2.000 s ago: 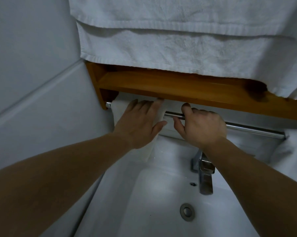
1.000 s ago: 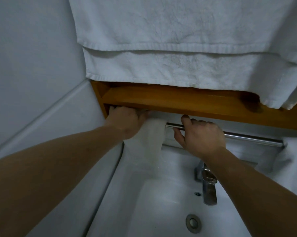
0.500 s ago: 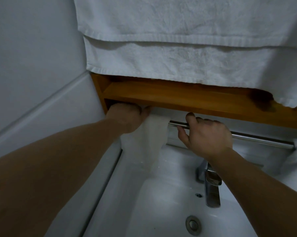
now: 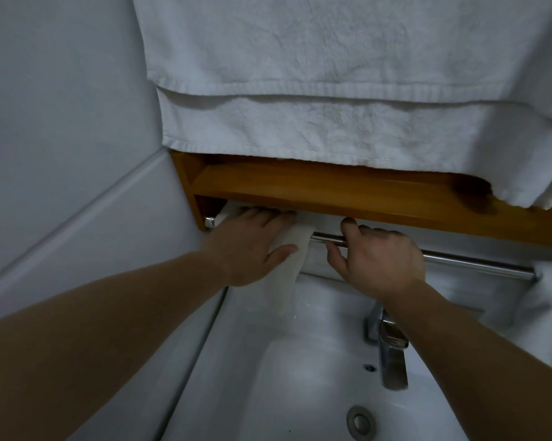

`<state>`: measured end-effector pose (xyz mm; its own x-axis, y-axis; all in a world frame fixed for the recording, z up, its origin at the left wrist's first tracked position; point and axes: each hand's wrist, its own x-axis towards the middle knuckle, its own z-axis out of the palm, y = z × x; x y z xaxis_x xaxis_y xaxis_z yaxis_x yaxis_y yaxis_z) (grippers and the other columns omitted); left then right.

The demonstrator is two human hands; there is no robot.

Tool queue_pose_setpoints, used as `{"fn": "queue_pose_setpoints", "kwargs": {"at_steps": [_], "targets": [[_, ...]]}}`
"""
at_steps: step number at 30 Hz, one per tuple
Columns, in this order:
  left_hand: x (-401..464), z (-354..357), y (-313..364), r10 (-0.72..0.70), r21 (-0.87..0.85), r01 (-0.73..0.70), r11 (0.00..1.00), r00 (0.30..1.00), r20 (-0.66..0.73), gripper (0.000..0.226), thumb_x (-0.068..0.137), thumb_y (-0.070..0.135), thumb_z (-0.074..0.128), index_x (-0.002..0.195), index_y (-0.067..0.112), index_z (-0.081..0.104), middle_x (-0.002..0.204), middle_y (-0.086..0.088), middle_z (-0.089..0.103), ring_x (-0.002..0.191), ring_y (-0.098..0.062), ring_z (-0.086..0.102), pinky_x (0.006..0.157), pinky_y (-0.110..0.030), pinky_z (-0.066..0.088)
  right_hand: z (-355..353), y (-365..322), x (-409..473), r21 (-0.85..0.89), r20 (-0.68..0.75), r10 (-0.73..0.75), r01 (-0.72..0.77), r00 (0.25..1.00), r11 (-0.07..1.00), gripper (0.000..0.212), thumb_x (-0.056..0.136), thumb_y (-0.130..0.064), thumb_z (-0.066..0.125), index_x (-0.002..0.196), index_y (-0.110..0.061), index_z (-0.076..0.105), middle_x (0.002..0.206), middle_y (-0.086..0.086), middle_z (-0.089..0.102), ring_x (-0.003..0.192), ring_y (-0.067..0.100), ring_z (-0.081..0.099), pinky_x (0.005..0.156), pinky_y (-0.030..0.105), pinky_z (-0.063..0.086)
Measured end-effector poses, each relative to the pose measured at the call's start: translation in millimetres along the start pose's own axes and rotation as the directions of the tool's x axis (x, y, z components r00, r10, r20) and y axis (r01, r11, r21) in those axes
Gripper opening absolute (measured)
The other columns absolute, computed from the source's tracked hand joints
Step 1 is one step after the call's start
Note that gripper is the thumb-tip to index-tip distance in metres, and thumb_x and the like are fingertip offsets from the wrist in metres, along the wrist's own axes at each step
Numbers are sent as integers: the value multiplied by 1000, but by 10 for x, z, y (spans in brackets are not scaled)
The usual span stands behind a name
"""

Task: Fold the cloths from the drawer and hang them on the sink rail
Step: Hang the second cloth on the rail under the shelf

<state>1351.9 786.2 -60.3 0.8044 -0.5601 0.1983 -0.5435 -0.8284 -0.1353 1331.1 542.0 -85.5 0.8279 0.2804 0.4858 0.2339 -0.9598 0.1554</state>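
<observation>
Dim bathroom, looking down over a white sink (image 4: 300,361). Metal rail (image 4: 475,264) running across the middle of the frame, just under a wooden shelf (image 4: 348,192). Small white cloth (image 4: 289,268) draped over the rail near its left end, hanging down toward the basin, lower end a bit left of centre.

Left hand (image 4: 252,249) laid flat on the cloth, fingers straight and together, reaching up over the rail toward the underside of the shelf, thumb out to the right across the hanging part. Pressing on it, not gripping.

Right hand (image 4: 379,259) just right of the cloth, fingers curled over the rail, thumb below it. Looks wrapped round the bar rather than the cloth, though the fingertips are hidden behind the rail, so hard to say for sure about the far side. Narrow gap between the two hands, with the cloth edge in it.

Big white towel (image 4: 348,90) filling the top of the frame, doubled over, lower hem hanging down in front of the shelf. Chrome tap (image 4: 390,354) lower right, under the right forearm. Drain (image 4: 360,421) at the bottom of the frame. More white fabric (image 4: 545,303) bunched at the right edge by the far end of the rail. Plain pale wall (image 4: 61,106) on the left.
</observation>
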Motion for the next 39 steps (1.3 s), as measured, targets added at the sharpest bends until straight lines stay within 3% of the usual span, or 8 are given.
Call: {"fn": "queue_pose_setpoints", "kwargs": {"at_steps": [8,13,19,23,25,30,34,39], "targets": [[-42,235,138,-53,85,67,994,986,-156,61,95,56,37,139,14,46,127,-12,57,113,-32,52,103,-48,37,12,3,6,19,-9,4,-3,1000,1000,52,96,-54,36,104,-10,63,56,3,57,39,24,48,46,23,31],[98,246,145,-70,104,90,990,980,-187,57,94,58,34,125,15,54,109,-12,64,96,-34,58,88,-46,43,29,17,12,21,-20,-6,7,1000,1000,54,97,-55,35,106,-10,63,57,2,58,40,24,49,46,23,31],[255,64,67,21,91,-14,996,997,-77,63,93,64,22,113,17,59,94,-7,67,83,-29,64,74,-36,48,37,26,6,12,-25,-3,3,1000,1000,51,96,-53,38,104,-10,64,55,2,56,38,23,46,46,22,28],[446,-145,58,-75,-113,100,988,975,208,61,93,69,16,92,27,61,88,5,62,93,-17,58,84,-32,42,23,20,-7,-7,-20,4,-4,1000,1000,48,96,-53,40,100,-11,63,53,1,54,37,21,41,46,22,26],[511,-186,66,-110,-155,161,975,950,291,65,93,70,16,94,27,65,95,4,64,94,-15,55,86,-31,38,18,15,-11,-8,-17,4,-4,1000,1000,47,96,-53,40,99,-11,62,53,1,54,37,21,41,46,22,27],[427,-69,153,-93,-150,94,984,996,13,68,92,68,10,79,22,59,74,6,59,81,-15,58,76,-30,44,9,6,7,-3,-47,-4,4,999,1000,48,96,-52,41,98,-9,62,53,3,55,37,23,43,46,22,29],[309,103,156,-53,1,53,999,992,-115,69,91,69,5,96,24,57,86,1,65,80,-21,62,75,-34,48,7,6,-6,2,-45,-12,12,999,1000,49,97,-53,36,100,-10,59,55,2,55,38,22,42,45,23,32],[195,189,234,-5,67,20,998,976,-218,69,95,66,13,124,22,57,110,-2,67,97,-25,61,88,-40,42,-10,4,-11,-23,-46,4,-5,999,1000,48,98,-56,33,101,-13,55,55,-2,45,40,21,39,45,24,33]]}}
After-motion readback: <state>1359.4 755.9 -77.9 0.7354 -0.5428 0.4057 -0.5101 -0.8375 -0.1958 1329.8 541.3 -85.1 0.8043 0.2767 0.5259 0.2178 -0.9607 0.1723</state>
